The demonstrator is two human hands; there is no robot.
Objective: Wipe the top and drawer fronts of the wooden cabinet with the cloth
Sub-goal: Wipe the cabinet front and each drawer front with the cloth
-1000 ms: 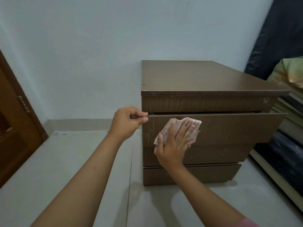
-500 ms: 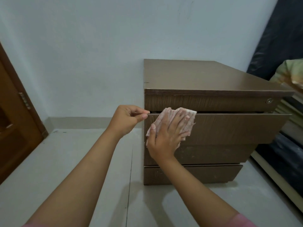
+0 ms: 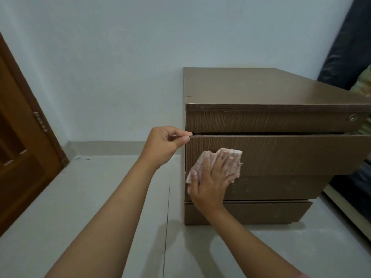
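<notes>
Dusty brown wooden cabinet (image 3: 261, 87), right edge cropped; left hand (image 3: 163, 145) fingers pinch the open drawer front (image 3: 291, 155), right hand (image 3: 210, 183) flat on pink cloth (image 3: 230, 157).

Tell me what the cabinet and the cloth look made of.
The cabinet: probably laminated or veneered board, matte brown. Its drawer fronts show a printed-looking wood grain, and the top's front edge looks layered. The cloth: thin woven fabric, pinkish with a faint check pattern. It crumples softly under the right hand and its corner looks frayed.
</notes>
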